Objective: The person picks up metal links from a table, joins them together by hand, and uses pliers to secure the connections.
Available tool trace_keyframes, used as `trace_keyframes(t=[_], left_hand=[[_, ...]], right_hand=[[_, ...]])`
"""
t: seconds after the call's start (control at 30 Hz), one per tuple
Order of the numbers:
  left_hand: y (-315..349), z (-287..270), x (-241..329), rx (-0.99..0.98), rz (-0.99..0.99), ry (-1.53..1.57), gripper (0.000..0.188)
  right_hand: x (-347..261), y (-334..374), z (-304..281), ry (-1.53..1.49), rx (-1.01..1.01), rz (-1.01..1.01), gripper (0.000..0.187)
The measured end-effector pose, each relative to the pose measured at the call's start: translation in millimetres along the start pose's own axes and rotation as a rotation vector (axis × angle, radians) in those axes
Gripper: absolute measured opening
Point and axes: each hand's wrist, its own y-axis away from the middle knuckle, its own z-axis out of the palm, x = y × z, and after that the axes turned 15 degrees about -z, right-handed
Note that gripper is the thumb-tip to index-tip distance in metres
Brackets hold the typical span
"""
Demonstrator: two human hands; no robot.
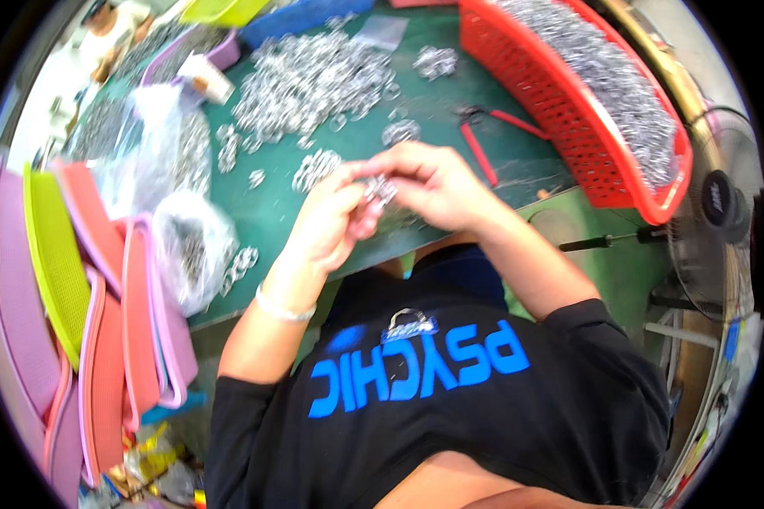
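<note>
Close together over the table's near edge, my left hand (335, 212) and my right hand (429, 182) pinch a small bunch of shiny metal rings (380, 192) between their fingertips. How the rings are joined is too small and blurred to tell. Just beyond my fingers lie two little clusters, a ring cluster (317, 168) by the left hand and another ring cluster (401, 131) past the right. Farther off spreads a big heap of loose metal rings (310, 81). Red-handled pliers (479, 154) rest on the green table (272, 212), right of my right hand.
A red basket (545, 106) full of metal pieces stands at the right, near a fan (721, 199). Clear plastic bags (216, 284) of metal parts sit at the left, beside stacked coloured baskets (55, 254). Another person (115, 30) is at the far left.
</note>
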Motion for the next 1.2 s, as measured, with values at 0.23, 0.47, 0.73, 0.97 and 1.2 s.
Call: trace_keyframes(t=[0.23,0.47,0.73,0.97,1.2], left_hand=[[-1.6,17.1,4.4,-0.155,-0.023,-0.008,0.017],[2.4,31.2,8.1,-0.242,0.027,0.016,0.022],[16.8,13.3,5.6,-0.119,0.031,-0.102,0.021],[33.9,-8.4,-0.3,-0.008,0.084,-0.139,0.016],[38.4,-27.3,-9.2,0.131,0.145,-0.184,0.016]], right_hand=[[-26.8,-2.9,-19.1,0.099,-0.04,-0.105,0.019],[-54.9,-19.3,-47.6,0.263,-0.04,-0.024,0.017],[-41.9,-83.7,-206.3,1.085,0.183,0.132,0.022],[-28.5,-101.6,-239.6,1.541,-0.193,0.426,0.034],[-56.8,-105.2,-166.1,1.382,-0.102,0.077,0.027]])
